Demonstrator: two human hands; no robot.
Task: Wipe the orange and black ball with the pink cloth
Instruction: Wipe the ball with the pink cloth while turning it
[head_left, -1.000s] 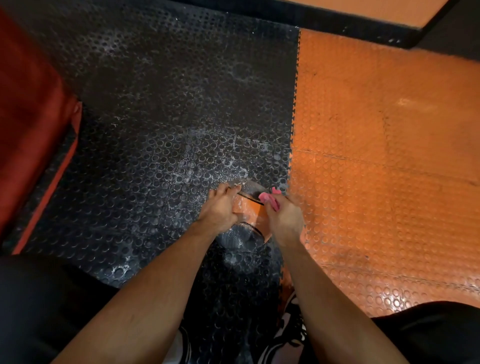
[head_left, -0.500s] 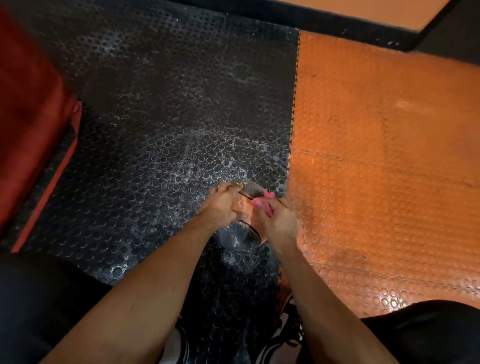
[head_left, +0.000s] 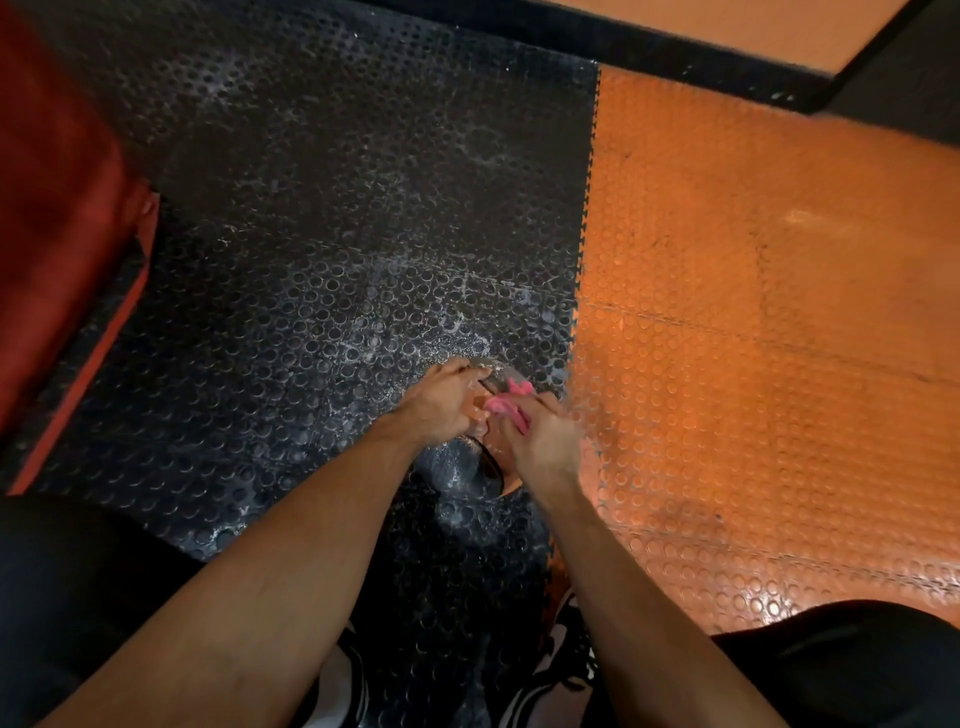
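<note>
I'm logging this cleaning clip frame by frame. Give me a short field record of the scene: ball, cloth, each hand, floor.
ball: orange and black ball, on the studded floor between both hands
cloth: pink cloth, pressed on the ball's top
left hand: left hand, steadying the ball's left side
right hand: right hand, gripping the cloth
floor: black studded mat meeting orange studded mat

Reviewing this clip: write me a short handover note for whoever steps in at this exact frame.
Left hand: gripping the ball from its left side, steadying it.
Right hand: shut on the pink cloth, pressed against the ball's top.
Ball: on the black floor mat, close to the seam with the orange mat.
Done: wiping is under way; how much is clean cannot be told.
Left: probably turn the ball and wipe the hidden sides and the dusty-looking near face.
</note>
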